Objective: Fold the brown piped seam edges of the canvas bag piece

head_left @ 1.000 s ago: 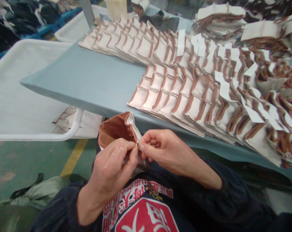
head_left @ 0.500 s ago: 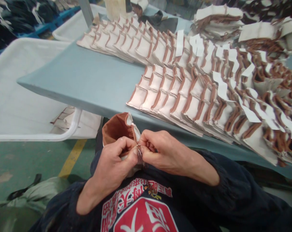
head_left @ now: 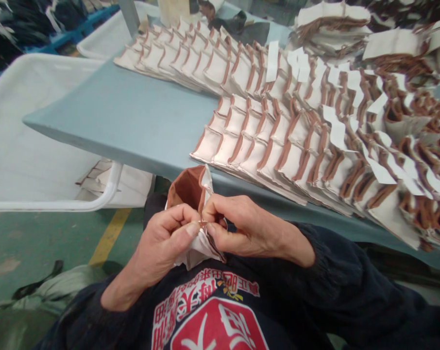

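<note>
Table (head_left: 125,114): grey-blue, rows of pieces (head_left: 242,116)
Pouch (head_left: 186,187): above lap, by table edge
Aim: mouth away, long axis roughly lap-to-table
Look: brown inside, whitish outside
Hands: left hand (head_left: 169,238), right hand (head_left: 247,226) both pinching its edge

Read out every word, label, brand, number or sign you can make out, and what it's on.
"真正晒出来的": on the dark top; the following characters are too blurred.
"海天": larger, on the same top; the characters after it are unclear.
"海天": white, on the red badge, cut off by the picture's edge.
White strips: no readable writing.
Held brown-and-white piece: none visible.
</note>
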Demonstrator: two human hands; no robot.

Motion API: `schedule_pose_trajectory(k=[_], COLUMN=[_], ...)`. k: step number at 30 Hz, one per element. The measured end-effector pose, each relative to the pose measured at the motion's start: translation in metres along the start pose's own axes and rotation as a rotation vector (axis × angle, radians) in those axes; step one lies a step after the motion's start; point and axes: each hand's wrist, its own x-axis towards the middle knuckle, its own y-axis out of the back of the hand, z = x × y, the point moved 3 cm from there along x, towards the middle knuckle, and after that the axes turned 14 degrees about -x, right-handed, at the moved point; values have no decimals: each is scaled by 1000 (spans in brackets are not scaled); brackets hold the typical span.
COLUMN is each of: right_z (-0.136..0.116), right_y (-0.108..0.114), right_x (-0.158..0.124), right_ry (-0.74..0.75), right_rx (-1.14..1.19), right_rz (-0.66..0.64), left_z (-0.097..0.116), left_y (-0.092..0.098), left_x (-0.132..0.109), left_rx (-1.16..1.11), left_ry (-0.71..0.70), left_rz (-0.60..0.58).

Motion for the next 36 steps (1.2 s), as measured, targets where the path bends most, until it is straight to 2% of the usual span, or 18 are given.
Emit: schedule_pose_trajectory(k=[4,7,17,25,28,36], right_z=[3,3,2,9,12,13], right_y=[-2,-4,-4,-6,-9,-17], right_x=[-6,-8,-5,-3,-3,-6], right_ry=[-59,-88,-170,-341,-349,-366], right_rx=[113,173,163,298,290,221], right_rz=[17,22,96,-29,-35,-27], left_z=[15,21,27,24,25,24], left_y=[-4,-4,-4,0,-1,-4], left_x=[-3,-4,-3,0,0,-1], left_rx=[326,445,528,536,615,763], left_ry=[-159,-214,-223,-197,-205,-213], left_rz=[37,33,4,-41,-63,0])
